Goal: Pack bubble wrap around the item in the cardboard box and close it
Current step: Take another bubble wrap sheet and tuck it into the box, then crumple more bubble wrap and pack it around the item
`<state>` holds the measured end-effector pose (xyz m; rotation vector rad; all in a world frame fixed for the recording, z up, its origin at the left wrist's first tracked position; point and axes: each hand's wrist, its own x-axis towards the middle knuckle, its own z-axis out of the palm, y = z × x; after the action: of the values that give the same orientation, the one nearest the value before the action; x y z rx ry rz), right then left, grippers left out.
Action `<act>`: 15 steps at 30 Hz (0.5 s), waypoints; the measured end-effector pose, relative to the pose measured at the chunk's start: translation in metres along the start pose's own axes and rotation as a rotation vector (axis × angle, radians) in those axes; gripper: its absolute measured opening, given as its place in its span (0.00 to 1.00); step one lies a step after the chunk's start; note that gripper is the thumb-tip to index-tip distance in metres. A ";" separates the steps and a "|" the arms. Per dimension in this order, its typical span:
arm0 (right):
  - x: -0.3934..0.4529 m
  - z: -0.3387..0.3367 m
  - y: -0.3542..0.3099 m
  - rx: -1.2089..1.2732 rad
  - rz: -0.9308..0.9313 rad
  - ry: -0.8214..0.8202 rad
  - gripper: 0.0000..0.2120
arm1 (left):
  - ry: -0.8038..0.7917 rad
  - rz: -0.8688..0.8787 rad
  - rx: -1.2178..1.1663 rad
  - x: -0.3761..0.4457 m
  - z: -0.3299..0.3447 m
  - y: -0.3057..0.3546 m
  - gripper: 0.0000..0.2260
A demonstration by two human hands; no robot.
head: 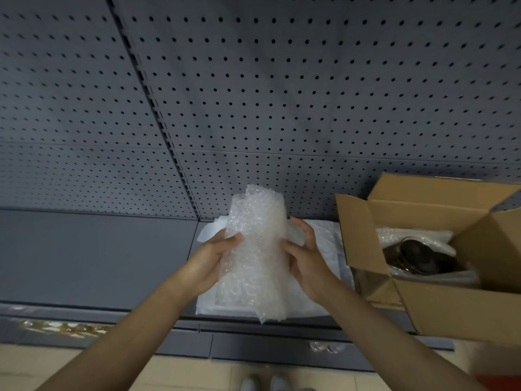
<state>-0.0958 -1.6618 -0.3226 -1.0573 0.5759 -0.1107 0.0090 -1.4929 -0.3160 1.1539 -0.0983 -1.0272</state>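
I hold a loosely rolled sheet of clear bubble wrap upright over the shelf. My left hand grips its left side and my right hand grips its right side. To the right stands an open cardboard box with its flaps up. Inside it lies a dark round item with some bubble wrap around it.
A stack of white foam sheets lies on the grey shelf under my hands. A grey pegboard wall rises behind. Tan floor tiles and my shoes show at the bottom edge.
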 end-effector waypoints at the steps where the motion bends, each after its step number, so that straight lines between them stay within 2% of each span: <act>1: 0.000 0.000 0.000 -0.002 -0.010 -0.021 0.20 | 0.048 0.026 -0.004 0.002 -0.002 -0.001 0.24; 3: 0.000 0.000 -0.001 -0.062 -0.017 -0.067 0.22 | 0.155 0.127 0.110 0.000 -0.004 0.001 0.33; 4: 0.000 -0.001 -0.001 -0.094 -0.009 -0.085 0.23 | 0.153 0.169 0.229 -0.001 -0.005 0.003 0.34; 6: -0.001 -0.003 -0.002 -0.110 0.036 -0.117 0.21 | 0.066 0.205 0.483 -0.003 -0.009 0.007 0.27; 8: 0.000 -0.007 -0.005 -0.095 0.084 -0.181 0.17 | -0.022 0.184 0.635 -0.005 -0.014 0.013 0.19; 9: -0.001 -0.009 -0.008 -0.111 0.106 -0.225 0.19 | -0.059 0.147 0.676 -0.005 -0.017 0.016 0.19; 12: 0.000 -0.016 -0.013 -0.270 0.162 -0.348 0.36 | -0.147 -0.003 0.764 -0.007 -0.026 0.021 0.39; 15: 0.002 -0.018 -0.016 -0.376 0.191 -0.373 0.43 | -0.129 -0.055 0.890 -0.009 -0.027 0.022 0.47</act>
<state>-0.1004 -1.6848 -0.3162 -1.3408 0.3602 0.3694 0.0325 -1.4673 -0.3070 1.8899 -0.6821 -1.1360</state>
